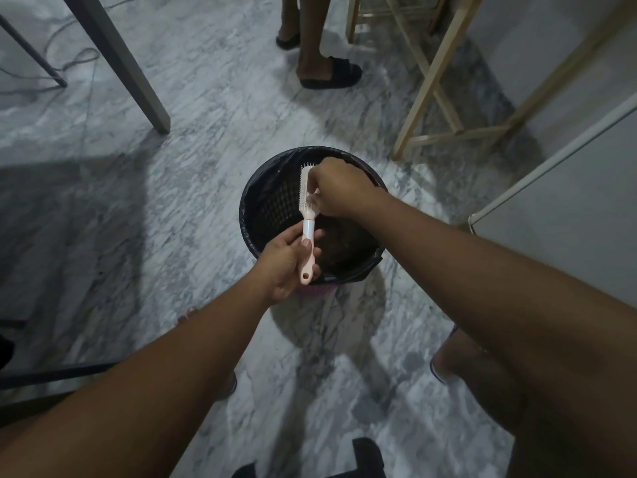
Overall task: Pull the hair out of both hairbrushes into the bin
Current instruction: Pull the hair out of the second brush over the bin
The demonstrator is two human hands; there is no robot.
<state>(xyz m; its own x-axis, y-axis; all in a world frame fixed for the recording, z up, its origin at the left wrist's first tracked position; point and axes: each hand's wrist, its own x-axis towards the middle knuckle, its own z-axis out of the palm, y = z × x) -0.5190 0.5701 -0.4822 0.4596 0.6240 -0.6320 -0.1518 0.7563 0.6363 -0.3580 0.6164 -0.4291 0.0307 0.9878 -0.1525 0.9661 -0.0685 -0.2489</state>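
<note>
while the left hand (pixel 287 260) grips the pink-handled white plastic hairbrush (pixel 306 224) over the black-lined round bin (pixel 251 188), the right hand (pixel 339 188) pinches at its bristles; loose strands could drift past the rim onto the grey marble floor (pixel 206 98)

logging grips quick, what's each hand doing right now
Left hand: closed round the hairbrush handle, over the bin.
Right hand: fingers curled on the hairbrush bristles; whether they pinch hair cannot be told.
</note>
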